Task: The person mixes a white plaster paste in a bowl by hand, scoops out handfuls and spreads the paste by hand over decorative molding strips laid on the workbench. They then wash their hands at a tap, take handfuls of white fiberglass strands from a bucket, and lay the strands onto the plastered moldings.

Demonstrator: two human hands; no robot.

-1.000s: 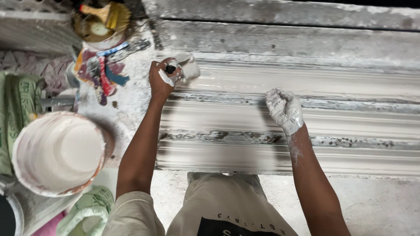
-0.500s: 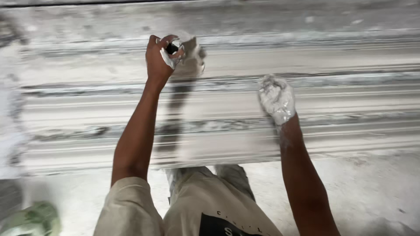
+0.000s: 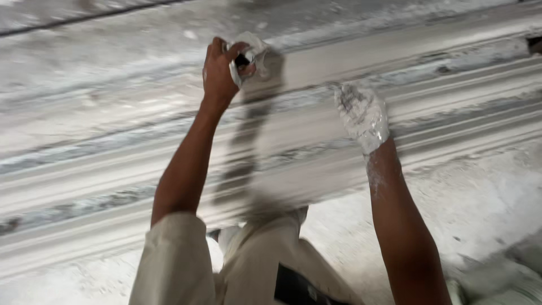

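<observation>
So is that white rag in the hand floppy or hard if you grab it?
Probably floppy: the white rag bunches and folds inside the left hand. It looks light, since the fingers alone hold it up. It may feel gritty or damp, as white paste coats the right hand.

Plaster moulding workshop, floor level. You kneel over a long white ribbed cornice casting (image 3: 316, 141) that runs across the whole view, its grooves streaked grey. Rough concrete floor (image 3: 480, 203) below it, dusted and crusted white. Your right hand (image 3: 362, 116) is caked in wet plaster.
</observation>
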